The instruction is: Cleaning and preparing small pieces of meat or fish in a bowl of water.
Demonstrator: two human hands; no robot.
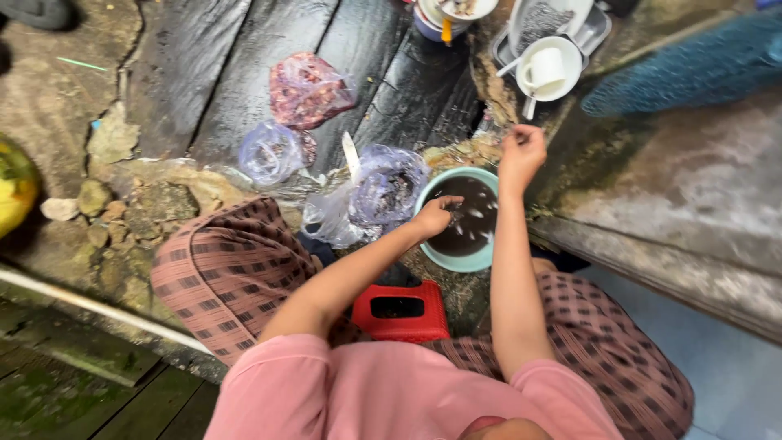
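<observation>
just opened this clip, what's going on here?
A person in a pink top sits low over a red stool, working at a light blue bowl of dark liquid with small pieces in it. The left hand dips into the bowl at its near rim; the right hand is raised above the far rim, fingers pinched together. Clear plastic bags lie beside the bowl on wet dark planks, and white dishes are stacked beyond.
</observation>
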